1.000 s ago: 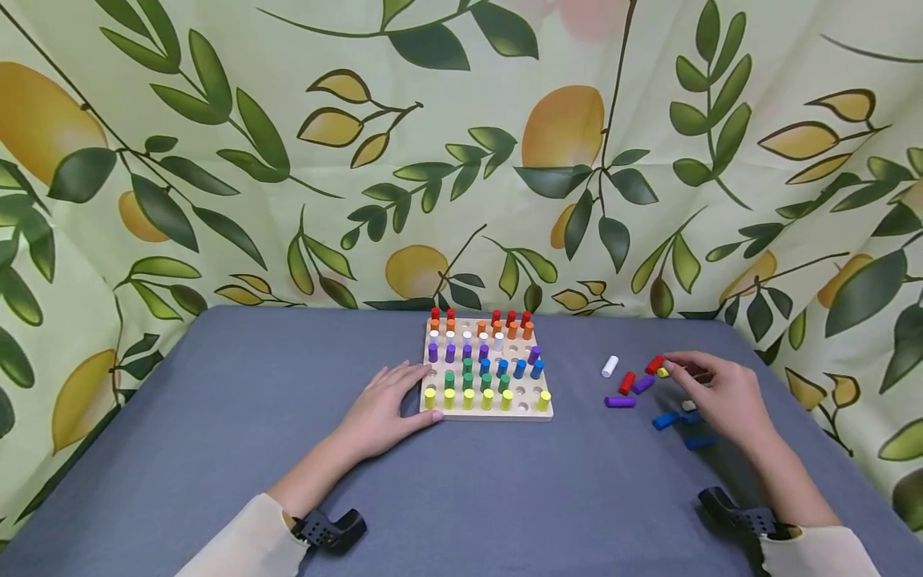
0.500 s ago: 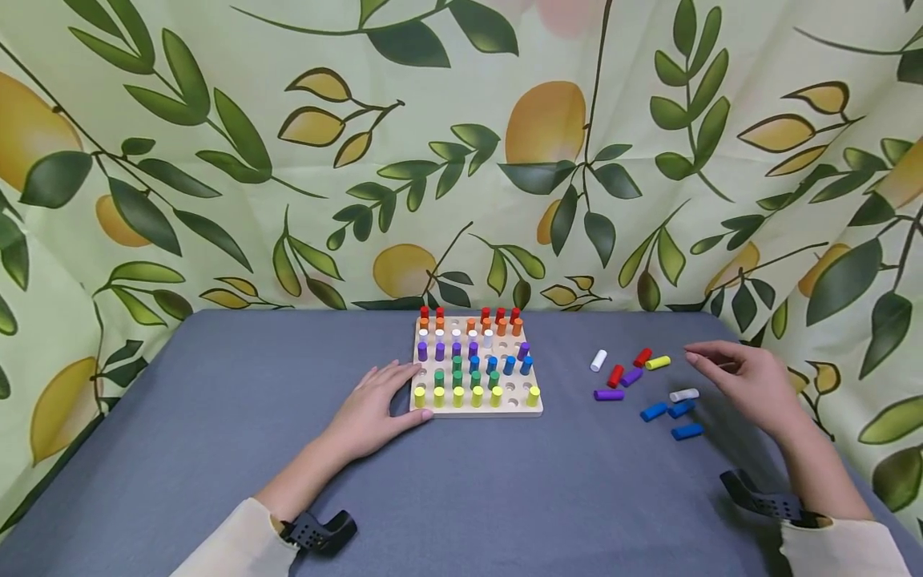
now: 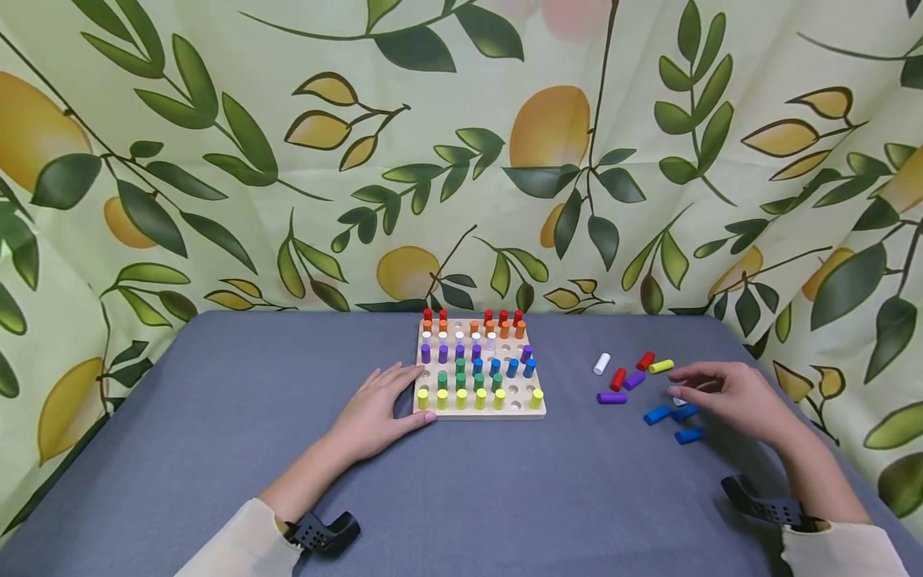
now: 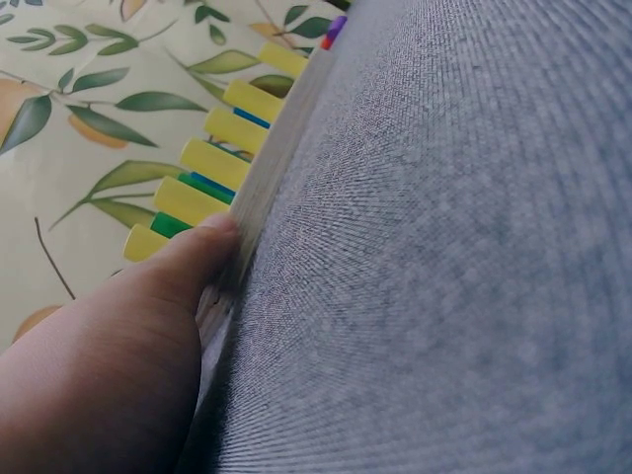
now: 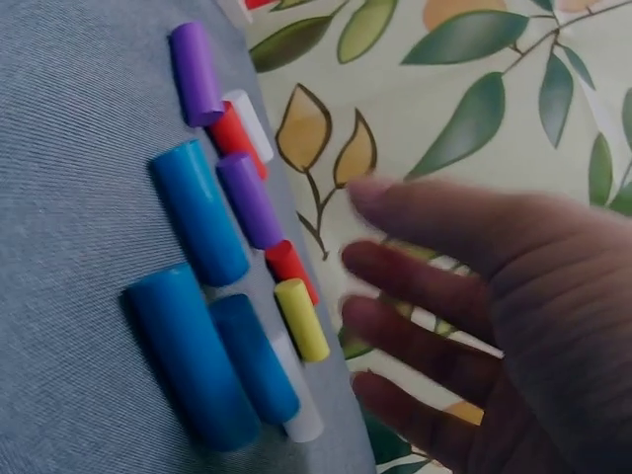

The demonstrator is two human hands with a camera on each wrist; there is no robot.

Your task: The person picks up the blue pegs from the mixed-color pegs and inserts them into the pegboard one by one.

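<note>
In the head view a wooden pegboard (image 3: 479, 411) stands on the table with rows of coloured pegs upright in it. My left hand (image 3: 378, 409) rests at its left front corner, thumb (image 4: 212, 237) against the front edge, fingers extended along the left side. To the right, my right hand (image 3: 739, 397) hovers with thumb and fingers apart, partly covering a white peg (image 3: 679, 401). The right wrist view shows nothing between its fingers. Close by lie a yellow peg (image 3: 660, 366) and several blue pegs (image 3: 689, 435).
More loose pegs lie between the board and my right hand: a white peg (image 3: 602, 364), two red pegs (image 3: 618, 379) and two purple pegs (image 3: 612, 397). A grey cloth (image 3: 505, 497) covers the table. Behind it hangs a leaf-and-fruit patterned curtain (image 3: 461, 192).
My right hand has left the yellow peg, drawn back to the right, then come back left and lower over the white peg. The left hand stays at the board. The head view has shifted slightly.
</note>
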